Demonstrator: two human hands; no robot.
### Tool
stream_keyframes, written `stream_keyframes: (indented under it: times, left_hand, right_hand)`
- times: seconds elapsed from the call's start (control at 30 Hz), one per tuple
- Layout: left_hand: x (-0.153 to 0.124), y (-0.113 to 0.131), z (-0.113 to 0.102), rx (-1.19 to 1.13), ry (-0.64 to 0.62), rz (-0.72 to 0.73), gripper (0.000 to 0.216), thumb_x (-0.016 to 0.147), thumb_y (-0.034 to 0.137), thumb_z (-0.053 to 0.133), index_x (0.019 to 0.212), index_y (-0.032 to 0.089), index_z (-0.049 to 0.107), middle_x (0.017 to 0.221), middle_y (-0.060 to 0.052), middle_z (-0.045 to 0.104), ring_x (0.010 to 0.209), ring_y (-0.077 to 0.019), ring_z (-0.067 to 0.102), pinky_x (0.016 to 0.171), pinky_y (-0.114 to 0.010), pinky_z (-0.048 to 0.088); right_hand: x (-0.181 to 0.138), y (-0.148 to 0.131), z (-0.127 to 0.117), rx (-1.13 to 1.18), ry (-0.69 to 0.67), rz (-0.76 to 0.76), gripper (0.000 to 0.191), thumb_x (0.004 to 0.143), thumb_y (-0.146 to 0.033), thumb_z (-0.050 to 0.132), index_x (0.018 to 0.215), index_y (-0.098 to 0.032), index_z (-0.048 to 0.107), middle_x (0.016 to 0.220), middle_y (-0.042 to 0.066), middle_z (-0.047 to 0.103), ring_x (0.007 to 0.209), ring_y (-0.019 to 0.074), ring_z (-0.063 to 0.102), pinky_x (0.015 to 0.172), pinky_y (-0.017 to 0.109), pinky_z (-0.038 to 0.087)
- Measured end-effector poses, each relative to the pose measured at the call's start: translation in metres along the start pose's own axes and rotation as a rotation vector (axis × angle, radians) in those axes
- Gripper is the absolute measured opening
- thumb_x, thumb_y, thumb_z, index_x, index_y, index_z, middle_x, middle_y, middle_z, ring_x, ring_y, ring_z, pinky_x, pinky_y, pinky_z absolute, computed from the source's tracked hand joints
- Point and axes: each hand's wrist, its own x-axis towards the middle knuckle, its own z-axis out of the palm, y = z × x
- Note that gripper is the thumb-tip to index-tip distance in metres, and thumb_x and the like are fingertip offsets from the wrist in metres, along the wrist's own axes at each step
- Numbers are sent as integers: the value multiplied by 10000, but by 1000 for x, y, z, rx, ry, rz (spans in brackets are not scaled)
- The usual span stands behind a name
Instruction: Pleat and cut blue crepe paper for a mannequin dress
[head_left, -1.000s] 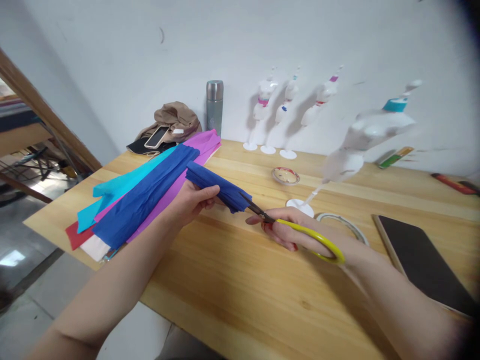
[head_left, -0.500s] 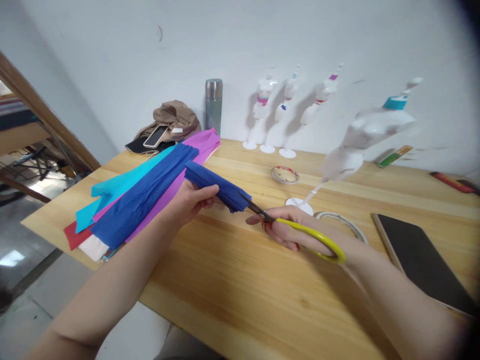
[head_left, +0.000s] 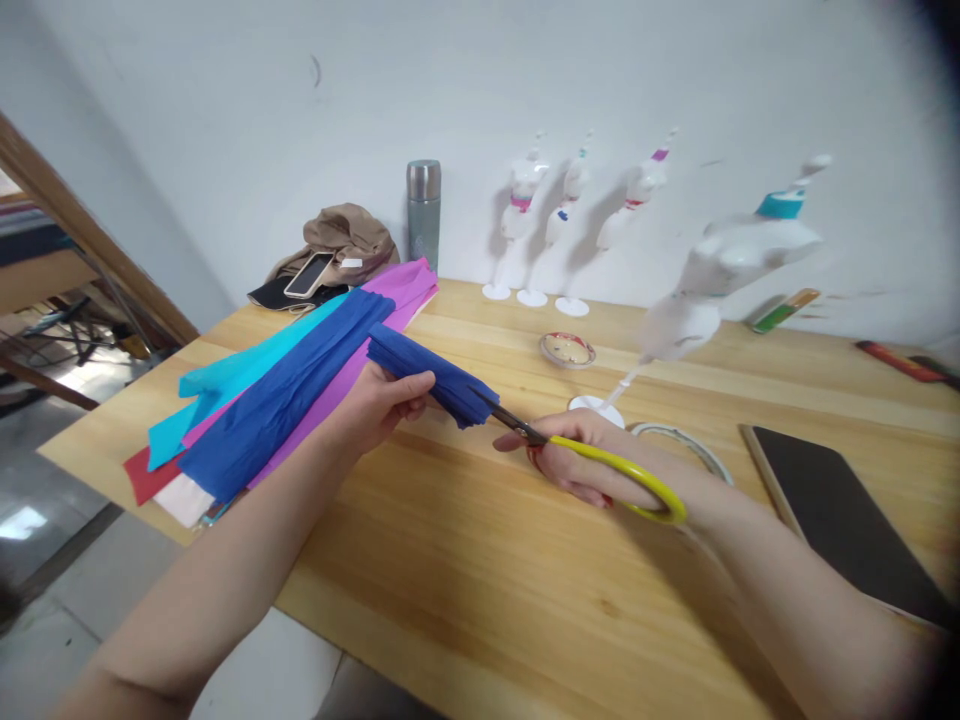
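Observation:
My left hand (head_left: 394,400) pinches a folded piece of dark blue crepe paper (head_left: 431,368) above the table, thumb on top. A pair of scissors (head_left: 600,455) with yellow handles is in my right hand (head_left: 562,455), fingers through the loops. Its dark blades meet the right end of the blue piece; how far they have cut in is hard to make out. Left of my left hand lies a stack of crepe paper sheets (head_left: 292,390) in blue, turquoise, purple, red and white. Just beyond my right hand stands a white mannequin (head_left: 694,285) with a teal band round its neck.
Several smaller mannequins (head_left: 574,185) line the wall beside a grey thermos (head_left: 424,215). A tape roll (head_left: 568,350), a white ring (head_left: 686,445), a black tablet-like slab (head_left: 840,510), a green-orange cutter (head_left: 786,312) and a phone (head_left: 309,274) by a brown cloth (head_left: 352,235) lie on the table.
The scissor blades reach slightly further over the end of the blue paper. The whole view has shifted a little; both hands keep their grip.

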Motion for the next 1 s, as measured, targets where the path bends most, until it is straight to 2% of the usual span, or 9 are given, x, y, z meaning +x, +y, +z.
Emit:
stream_keyframes:
  times: [0.3, 0.5, 0.73, 0.83, 1.0]
  left_hand:
    - [0, 2, 0, -8, 7, -12, 308, 622, 302, 811, 637, 128, 557, 504, 33, 467, 448, -60, 410, 423, -199, 262]
    - [0, 1, -1, -23, 3, -25, 293, 633, 290, 808, 641, 134, 559, 513, 31, 467, 449, -62, 412, 421, -208, 249]
    - [3, -4, -3, -32, 10, -76, 314, 617, 302, 816, 623, 144, 544, 502, 36, 458, 443, -65, 407, 412, -214, 230]
    - [2, -3, -2, -22, 5, -76, 327, 621, 313, 813, 620, 144, 532, 501, 42, 446, 446, -62, 410, 415, -208, 242]
    - [2, -2, -1, -11, 6, -87, 335, 615, 311, 817, 634, 141, 529, 507, 45, 447, 452, -55, 407, 422, -196, 256]
  right_hand:
    - [0, -3, 2, -10, 29, 82, 577, 808, -595, 569, 1154, -140, 644, 571, -51, 460, 381, 36, 347, 353, 171, 292]
    - [0, -4, 2, -8, 26, 40, 613, 790, -639, 562, 1109, -124, 660, 567, -40, 468, 369, 32, 333, 342, 175, 264]
    - [2, 0, 1, -23, 38, 119, 535, 806, -603, 557, 1062, -142, 646, 552, -48, 471, 354, 38, 345, 337, 172, 279]
    - [0, 0, 1, -7, 13, 57, 500, 854, -592, 508, 1038, -143, 630, 579, -44, 463, 390, 44, 361, 367, 178, 303]
    - [-4, -7, 1, 26, -36, -26, 554, 849, -645, 486, 1041, -140, 608, 635, -26, 467, 454, 59, 389, 405, 197, 319]
